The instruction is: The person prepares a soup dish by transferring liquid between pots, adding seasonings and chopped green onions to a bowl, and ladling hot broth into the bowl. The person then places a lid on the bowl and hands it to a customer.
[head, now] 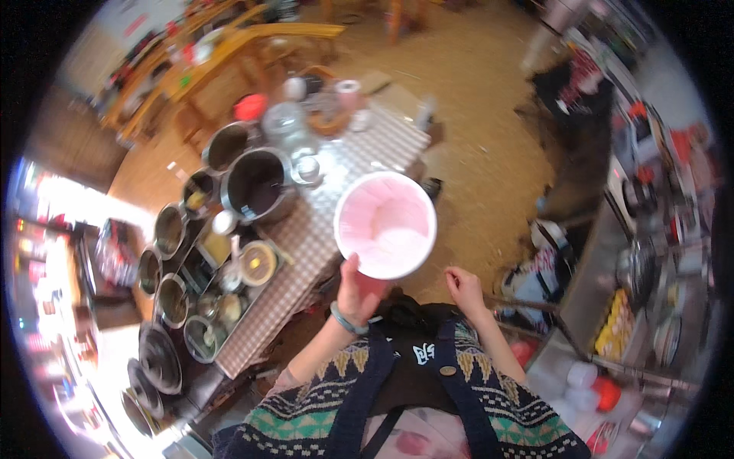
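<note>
My left hand (356, 295), with a bangle at the wrist, grips the lower left side of a pink tub with a white rim (421, 198). The tub is tilted so that its inside shows, with something whitish at the bottom that is too blurred to name. To the right of the tub, in front of my body, my right hand (465, 287) is loosely closed and holds nothing that I can see. A table with a checked cloth (321, 241) lies to the left of the tub.
On the table stand a large metal pot (258, 183), several smaller pots and bowls, and a glass jar (287, 123). Wooden benches (287, 31) are at the upper left. At right, a metal counter (588, 298) bears a yellow heap (613, 327) and pans.
</note>
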The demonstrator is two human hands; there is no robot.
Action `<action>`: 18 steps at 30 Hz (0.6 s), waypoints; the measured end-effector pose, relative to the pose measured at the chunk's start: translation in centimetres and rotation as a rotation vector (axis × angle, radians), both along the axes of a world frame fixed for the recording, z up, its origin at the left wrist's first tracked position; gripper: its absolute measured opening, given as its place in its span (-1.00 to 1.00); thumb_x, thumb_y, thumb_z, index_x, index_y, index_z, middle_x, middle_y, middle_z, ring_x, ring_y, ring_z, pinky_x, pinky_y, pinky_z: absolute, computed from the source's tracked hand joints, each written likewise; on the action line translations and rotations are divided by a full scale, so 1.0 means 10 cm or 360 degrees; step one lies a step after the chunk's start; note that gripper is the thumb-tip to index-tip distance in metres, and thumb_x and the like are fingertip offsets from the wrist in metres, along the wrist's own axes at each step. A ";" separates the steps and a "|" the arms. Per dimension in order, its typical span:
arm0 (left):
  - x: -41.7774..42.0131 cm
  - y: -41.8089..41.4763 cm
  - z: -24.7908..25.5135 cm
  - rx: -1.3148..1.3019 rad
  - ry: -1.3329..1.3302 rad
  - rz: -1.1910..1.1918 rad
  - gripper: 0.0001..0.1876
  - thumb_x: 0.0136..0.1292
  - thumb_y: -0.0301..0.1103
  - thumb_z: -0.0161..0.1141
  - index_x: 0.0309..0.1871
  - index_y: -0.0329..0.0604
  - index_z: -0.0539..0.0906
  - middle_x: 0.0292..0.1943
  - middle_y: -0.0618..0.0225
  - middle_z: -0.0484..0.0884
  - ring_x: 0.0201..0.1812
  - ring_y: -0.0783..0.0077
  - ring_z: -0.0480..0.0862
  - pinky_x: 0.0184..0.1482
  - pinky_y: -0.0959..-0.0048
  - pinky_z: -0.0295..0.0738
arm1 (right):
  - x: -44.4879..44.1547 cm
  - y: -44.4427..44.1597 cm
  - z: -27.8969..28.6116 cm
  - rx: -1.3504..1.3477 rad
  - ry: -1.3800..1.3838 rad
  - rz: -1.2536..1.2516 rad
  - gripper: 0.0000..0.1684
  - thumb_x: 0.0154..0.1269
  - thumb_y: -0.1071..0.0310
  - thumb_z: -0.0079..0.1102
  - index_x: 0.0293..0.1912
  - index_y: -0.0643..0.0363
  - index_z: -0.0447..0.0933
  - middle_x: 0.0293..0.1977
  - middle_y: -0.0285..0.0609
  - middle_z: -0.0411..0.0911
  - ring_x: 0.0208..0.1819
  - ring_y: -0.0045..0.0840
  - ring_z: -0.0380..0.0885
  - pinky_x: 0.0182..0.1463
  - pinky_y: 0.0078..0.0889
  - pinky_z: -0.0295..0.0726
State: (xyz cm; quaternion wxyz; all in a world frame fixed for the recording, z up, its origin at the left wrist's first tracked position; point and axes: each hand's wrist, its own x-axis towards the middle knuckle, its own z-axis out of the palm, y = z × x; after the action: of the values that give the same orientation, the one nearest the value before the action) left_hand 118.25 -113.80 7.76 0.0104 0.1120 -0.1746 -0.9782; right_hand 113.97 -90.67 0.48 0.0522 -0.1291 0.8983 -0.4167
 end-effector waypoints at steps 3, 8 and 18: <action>-0.50 0.44 -0.03 -0.0111 0.0011 -0.0292 -0.35 0.14 -0.18 0.10 0.25 -0.14 0.09 0.18 0.24 0.23 0.21 0.30 0.21 0.21 0.28 0.11 | -0.09 0.64 -0.10 -0.0118 -0.0130 -0.0408 -0.84 0.15 0.40 0.02 -0.31 0.27 0.50 -0.49 -0.10 0.54 -0.55 -0.53 0.50 -0.48 -0.56 0.43; -1.29 1.27 -0.04 -0.0842 0.0165 -0.0544 -0.31 0.00 -0.55 0.15 0.22 -0.15 0.07 0.14 0.26 0.23 0.19 0.35 0.23 0.19 0.34 0.17 | -0.32 1.38 0.19 -0.1030 -0.0492 -0.0897 -0.58 0.32 0.08 -0.20 -0.07 0.20 0.43 -0.58 -0.34 0.46 -0.66 -0.73 0.35 -0.59 -0.70 0.36; -2.69 2.22 0.09 -0.1222 0.0099 -0.1354 -0.37 0.17 -0.34 0.04 0.28 -0.03 0.00 0.23 0.29 0.08 0.14 0.36 0.26 0.07 0.37 0.25 | -1.35 1.84 0.56 -0.1237 -0.0526 -0.1216 -0.70 0.13 0.43 -0.05 -0.10 0.28 0.33 -0.55 -0.28 0.43 -0.69 -0.74 0.33 -0.64 -0.74 0.31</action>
State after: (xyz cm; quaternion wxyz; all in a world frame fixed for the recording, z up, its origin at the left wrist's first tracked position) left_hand 91.30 -91.57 8.62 -0.3391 -0.0087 -0.5468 -0.7655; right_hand 100.47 -72.23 6.09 -0.0137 0.2622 0.6417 -0.7206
